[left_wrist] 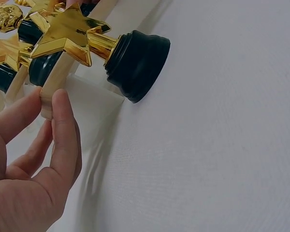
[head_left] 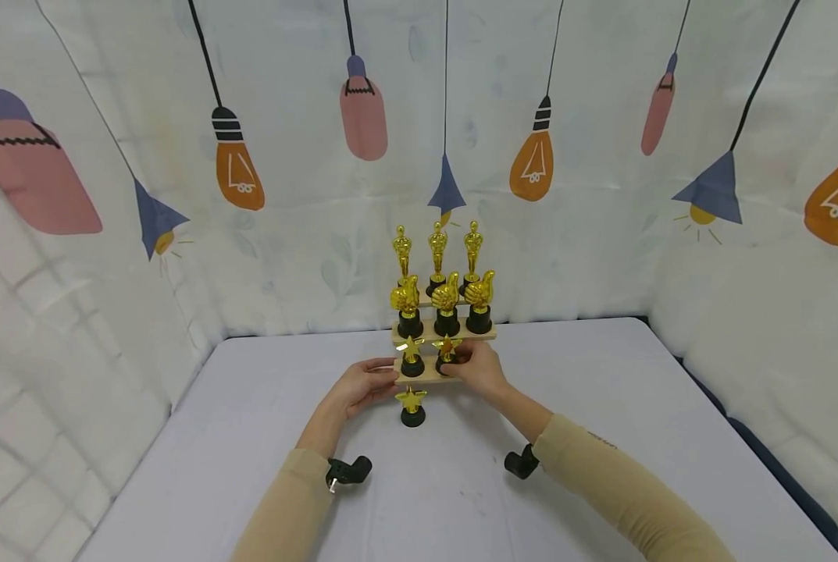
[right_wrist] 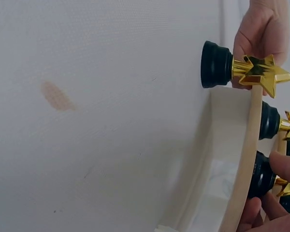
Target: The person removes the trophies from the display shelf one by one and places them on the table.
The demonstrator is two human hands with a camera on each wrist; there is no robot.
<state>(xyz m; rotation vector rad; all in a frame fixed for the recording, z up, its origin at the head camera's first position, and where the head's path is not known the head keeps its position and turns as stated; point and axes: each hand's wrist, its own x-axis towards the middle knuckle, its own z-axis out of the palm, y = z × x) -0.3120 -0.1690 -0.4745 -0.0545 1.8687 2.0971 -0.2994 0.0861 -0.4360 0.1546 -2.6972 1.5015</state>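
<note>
A tiered wooden display rack [head_left: 429, 378] stands on the table and bears small gold trophies on black bases. My left hand [head_left: 364, 386] pinches the left end of its lowest shelf [left_wrist: 47, 102] between thumb and fingers. My right hand [head_left: 482, 368] holds the black base [right_wrist: 262, 176] of a star trophy [head_left: 447, 350] on that same shelf. To its left on the shelf is another star trophy [head_left: 411, 357]. A third star trophy [head_left: 412, 407] stands upright on the tabletop, just in front of the rack.
Three thumbs-up trophies [head_left: 446, 300] fill the middle shelf, and three figure trophies [head_left: 437, 254] stand on the top one. A white cloth [head_left: 573, 390] covers the table. Behind it hangs a curtain [head_left: 299, 257] printed with lamps. A wrist camera [head_left: 351, 470] sits on each forearm.
</note>
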